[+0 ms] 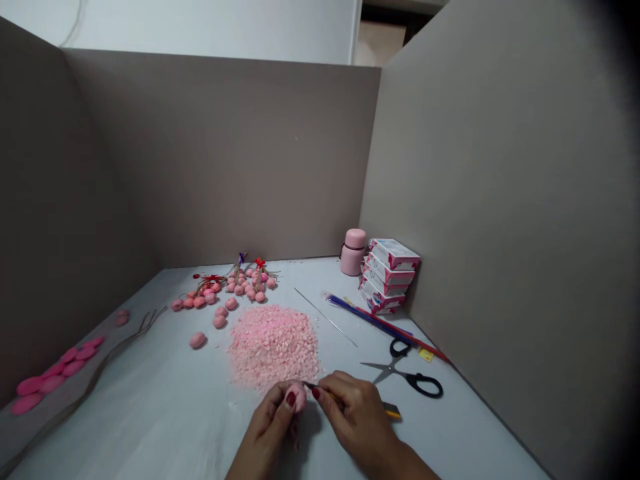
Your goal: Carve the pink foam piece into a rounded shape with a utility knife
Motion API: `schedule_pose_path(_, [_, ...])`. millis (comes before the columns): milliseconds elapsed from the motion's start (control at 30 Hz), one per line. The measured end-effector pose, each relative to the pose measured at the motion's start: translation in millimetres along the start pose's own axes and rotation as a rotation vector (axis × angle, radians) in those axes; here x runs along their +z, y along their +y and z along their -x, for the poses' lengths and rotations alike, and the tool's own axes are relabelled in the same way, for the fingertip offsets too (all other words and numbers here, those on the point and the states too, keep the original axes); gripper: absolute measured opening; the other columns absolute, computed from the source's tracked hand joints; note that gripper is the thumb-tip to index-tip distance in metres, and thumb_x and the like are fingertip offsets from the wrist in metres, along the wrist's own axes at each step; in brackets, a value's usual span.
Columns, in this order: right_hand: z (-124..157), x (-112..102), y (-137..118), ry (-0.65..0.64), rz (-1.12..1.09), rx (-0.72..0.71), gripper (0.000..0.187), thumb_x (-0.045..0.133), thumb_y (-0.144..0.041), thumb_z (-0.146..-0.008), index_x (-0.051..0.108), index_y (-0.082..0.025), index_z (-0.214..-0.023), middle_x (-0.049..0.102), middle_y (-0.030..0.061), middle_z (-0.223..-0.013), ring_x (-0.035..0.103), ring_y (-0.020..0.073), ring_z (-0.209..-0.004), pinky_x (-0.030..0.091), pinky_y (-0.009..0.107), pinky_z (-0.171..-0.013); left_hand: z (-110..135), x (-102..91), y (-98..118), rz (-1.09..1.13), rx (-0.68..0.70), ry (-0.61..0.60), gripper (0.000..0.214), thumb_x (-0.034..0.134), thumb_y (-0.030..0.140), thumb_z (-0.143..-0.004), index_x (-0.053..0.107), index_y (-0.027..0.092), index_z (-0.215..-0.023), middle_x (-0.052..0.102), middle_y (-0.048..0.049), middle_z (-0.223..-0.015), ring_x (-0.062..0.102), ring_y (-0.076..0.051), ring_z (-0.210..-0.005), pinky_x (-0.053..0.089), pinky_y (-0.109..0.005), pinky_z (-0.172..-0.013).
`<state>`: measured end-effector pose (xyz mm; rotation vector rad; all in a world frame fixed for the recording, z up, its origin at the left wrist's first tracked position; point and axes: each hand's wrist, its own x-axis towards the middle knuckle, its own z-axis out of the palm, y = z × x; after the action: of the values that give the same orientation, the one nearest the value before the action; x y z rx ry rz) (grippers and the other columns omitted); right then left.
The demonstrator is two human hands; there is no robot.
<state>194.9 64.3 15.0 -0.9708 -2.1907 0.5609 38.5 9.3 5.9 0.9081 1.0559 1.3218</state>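
Note:
My left hand (273,417) pinches a small pink ball (299,397) at the near edge of the table, fingers closed round it. My right hand (355,410) is closed on a thin tool with a yellow handle (393,412); the tool's tip touches the pink ball. Just beyond both hands lies a heap of pale pink shavings (274,345).
Several finished pink balls (235,290) with twine and small bows lie further back. Flat bright pink pieces (53,372) and twine (107,360) lie at the left. Black-handled scissors (410,373), coloured sticks (380,323), stacked boxes (390,275) and a pink jar (353,252) stand at the right. Grey partitions enclose the table.

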Motion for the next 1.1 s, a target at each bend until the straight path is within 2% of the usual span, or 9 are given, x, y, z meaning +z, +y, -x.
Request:
schedule_pose_path(200, [4, 1, -10, -0.065, -0.011, -0.137, 0.029, 0.042, -0.025, -0.092, 0.062, -0.019, -0.072, 0.063, 0.0027, -0.065, 0.060, 0.0159, -0.062, 0.036, 0.024, -0.058, -2, -7.2, -9, -0.001, -0.011, 0.007, 0.032, 0.059, 0.051, -0.081, 0.060, 0.020, -0.081, 0.044, 0.0046, -0.065, 0.038, -0.012, -0.060, 0.030, -0.026, -0.054])
schedule_pose_path(400, [3, 3, -8, -0.052, 0.015, -0.130, 0.030, 0.041, -0.024, -0.092, 0.061, -0.019, -0.071, 0.063, 0.0028, -0.064, 0.060, 0.0163, -0.061, 0.035, 0.025, -0.056, -3, -8.8, -11, 0.011, -0.012, -0.021, 0.031, 0.059, 0.051, -0.081, 0.059, 0.020, -0.081, 0.043, 0.0054, -0.065, 0.035, -0.011, -0.057, 0.028, -0.027, -0.053])
schedule_pose_path(933, [1, 1, -7, -0.035, 0.000, -0.102, 0.027, 0.044, -0.022, -0.091, 0.063, -0.020, -0.071, 0.063, 0.0011, -0.065, 0.058, 0.0146, -0.062, 0.035, 0.024, -0.057, -3, -11.9, -3, 0.057, -0.132, -0.036, 0.033, 0.066, 0.051, -0.076, 0.061, 0.019, -0.081, 0.044, 0.0069, -0.061, 0.032, -0.009, -0.052, 0.024, -0.022, -0.048])
schedule_pose_path(1100, [-5, -3, 4, 0.002, 0.024, 0.016, 0.030, 0.044, -0.026, -0.092, 0.063, -0.020, -0.069, 0.063, 0.0015, -0.065, 0.059, 0.0154, -0.061, 0.035, 0.025, -0.057, 0, -7.5, -1, -0.029, -0.075, -0.149, 0.036, 0.061, 0.054, -0.079, 0.054, 0.020, -0.072, 0.040, 0.0076, -0.057, 0.031, -0.009, -0.048, 0.025, -0.023, -0.045])
